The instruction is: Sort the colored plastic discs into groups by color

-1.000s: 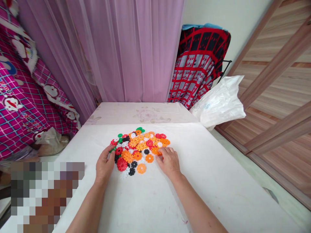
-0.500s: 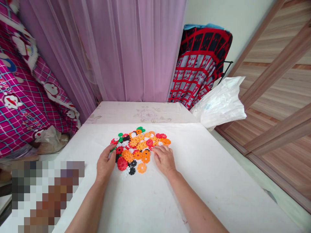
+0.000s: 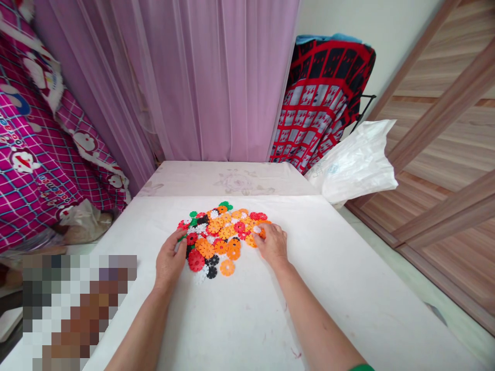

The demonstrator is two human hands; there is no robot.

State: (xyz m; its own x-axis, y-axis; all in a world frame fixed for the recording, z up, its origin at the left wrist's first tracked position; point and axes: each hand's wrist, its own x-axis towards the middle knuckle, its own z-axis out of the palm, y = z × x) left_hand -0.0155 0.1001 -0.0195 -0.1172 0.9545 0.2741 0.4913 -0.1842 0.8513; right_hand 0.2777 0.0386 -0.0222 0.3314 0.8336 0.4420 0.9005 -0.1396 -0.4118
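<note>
A pile of flat, notched plastic discs (image 3: 214, 232) in orange, red, black, white and green lies on the white-covered table. At the pile's left edge is my left hand (image 3: 171, 257), its fingers curved and its thumb apart. A bit of a green disc (image 3: 182, 238) shows by those fingertips; no firm grip on it can be seen. My right hand (image 3: 274, 245) reaches over the right edge, fingers spread and partly covering an orange disc (image 3: 262, 233). Nearest me, an orange disc (image 3: 227, 267) lies slightly apart from the others.
The white table cover (image 3: 232, 319) stretches toward me, with a flower-patterned cloth (image 3: 189, 178) beyond it. A white plastic bag (image 3: 358, 162) hangs at the far right corner. Purple curtains (image 3: 216, 82) stand behind, a pink checked fabric (image 3: 58, 139) on the left, wooden doors (image 3: 444, 170) on the right.
My right hand has moved right and slightly away from me, from the pile's inner right side to its outer right edge. My left hand stays nearly in place.
</note>
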